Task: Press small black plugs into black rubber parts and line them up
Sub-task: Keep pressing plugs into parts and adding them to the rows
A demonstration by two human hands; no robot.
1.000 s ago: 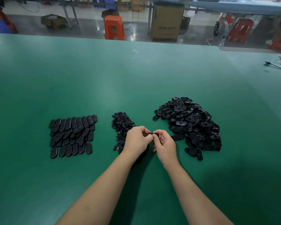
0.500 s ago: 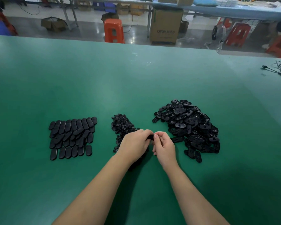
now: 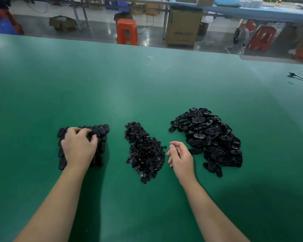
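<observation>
Now the left hand (image 3: 78, 148) is over the rows (image 3: 101, 131) of done parts, w/ its fingers curled round one black part (image 3: 94, 132) near the top of the rows. It looks like the "line them up" step: that part seems to be going down into place w/ the others. Can't tell if it has its plug in, too dark & small.

The right hand (image 3: 179, 157) is just right of the plug pile (image 3: 145, 151). Its fingers are loose & a bit bent, and it holds nothing.

Using the plug pile as the middle spot: the rows are to its left, the big heap (image 3: 210, 137) of parts not done yet is to its right, and the right hand sits between the plug pile & the heap.

Next, I think, the left hand has to set the part down flat & straight beside its row mates, then let go. The right hand will prob need a new part from the heap, and one hand needs one plug. The plugs are tiny & all mixed up, so it takes a careful pinch to get just one.

Boxes etc.: no tray or bin on the green table (image 3: 147, 84); all 3 groups lie right on it. Far past the plug pile, on the floor, stands a brown box (image 3: 182, 28), closed up, so what is in it can't be seen. A small open box (image 3: 62, 23) sits far off to the left; what's inside is too blurry to tell.
</observation>
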